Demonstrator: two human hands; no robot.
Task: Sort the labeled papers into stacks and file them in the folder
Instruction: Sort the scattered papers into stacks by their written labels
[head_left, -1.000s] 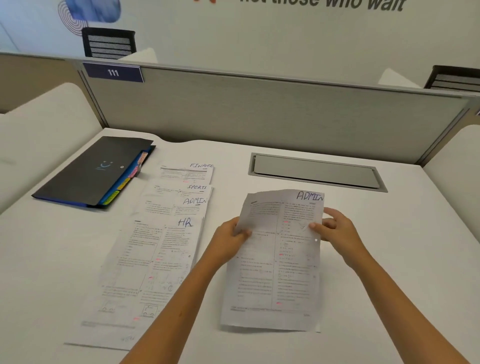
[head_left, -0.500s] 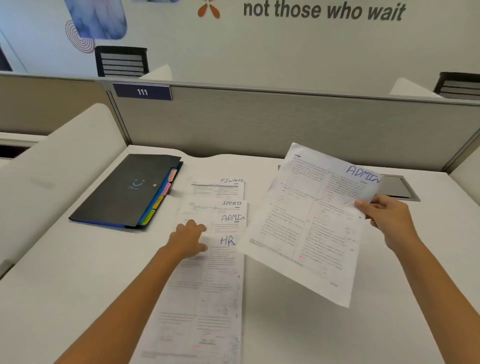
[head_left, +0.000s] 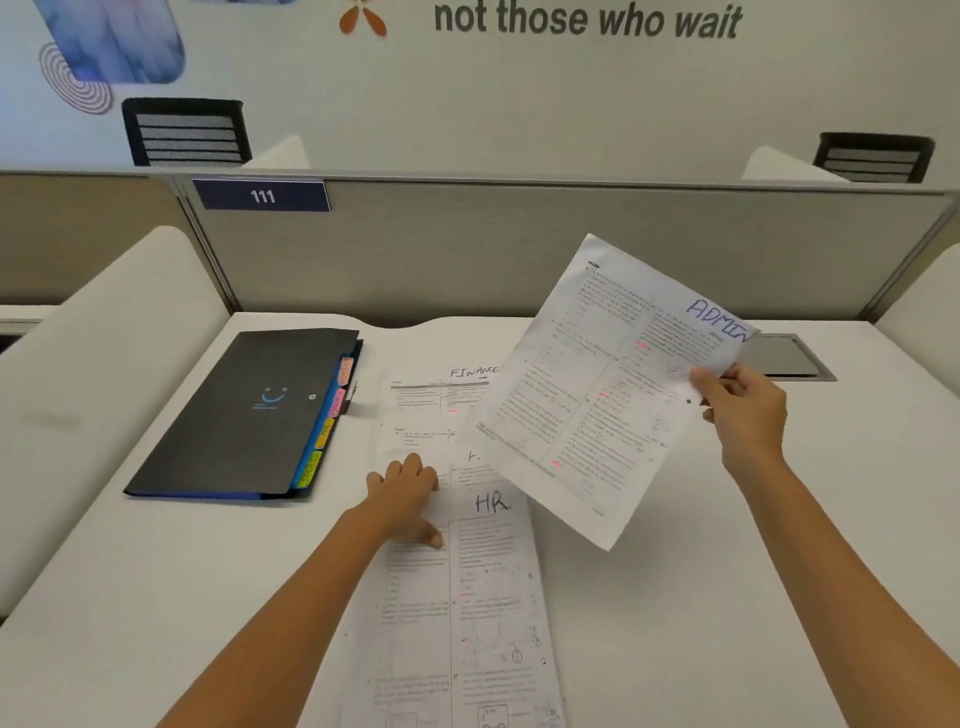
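The white worktop (head_left: 727, 597) is showing a smooth, matt laminate-like surface. The dark, flat folder (head_left: 244, 410) is looking like matt plastic with a faint grain, with coloured paper-like tabs (head_left: 332, 415) sticking from its edge. The white printed ADMIN sheet (head_left: 597, 395) is looking like thin, slightly creased matt paper, as are the overlapping white printed sheets (head_left: 467, 597) lying flat. The grey divider panel (head_left: 467, 249) is appearing cloth-covered and rough-textured. The grey rectangular cable hatch (head_left: 784, 356) is giving off a dull metallic sheen.

ADMIN sheet (head_left: 597, 395) hides pt of FINANCE paper (head_left: 431, 395) & lower labels; HR paper (head_left: 467, 597) cut off at bottom edge; printed txt too small to read.
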